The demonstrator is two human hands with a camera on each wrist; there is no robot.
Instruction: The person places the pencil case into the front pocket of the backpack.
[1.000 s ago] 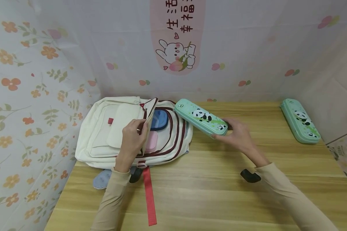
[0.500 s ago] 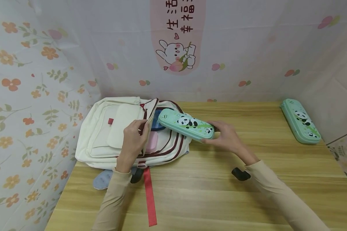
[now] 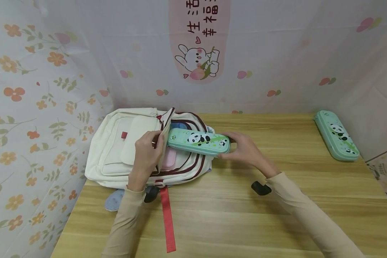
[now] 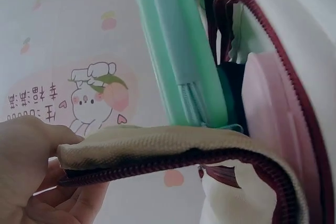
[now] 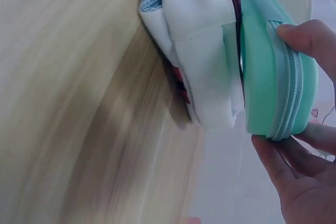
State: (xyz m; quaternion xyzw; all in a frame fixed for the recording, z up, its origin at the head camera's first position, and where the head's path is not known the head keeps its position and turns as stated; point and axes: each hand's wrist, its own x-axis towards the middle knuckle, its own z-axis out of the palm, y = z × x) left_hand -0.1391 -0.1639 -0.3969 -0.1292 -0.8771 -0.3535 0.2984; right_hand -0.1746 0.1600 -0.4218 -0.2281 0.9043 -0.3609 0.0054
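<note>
A cream backpack (image 3: 116,143) with dark red zippers lies on the wooden table, its pocket unzipped. My left hand (image 3: 147,150) pinches the edge of the pocket flap (image 4: 157,145) and holds it raised. By its right end, my right hand (image 3: 243,150) grips a mint green panda pencil case (image 3: 198,141), thumb on one side and fingers on the other. The case's left end meets the lifted flap, over the pocket opening. Under and beside it, a blue case (image 3: 179,125) and a pink case (image 3: 169,159) sit in the pocket, both partly hidden.
A second green panda pencil case (image 3: 336,135) lies at the table's right end, near the wall. A red strap (image 3: 168,222) hangs from the backpack toward the front of the table (image 3: 232,222). Printed curtain (image 3: 261,53) stands behind.
My right hand has carried the pencil case leftward from beside the backpack to over the pocket, turning it more level in the head view. My left hand has stayed at the flap.
</note>
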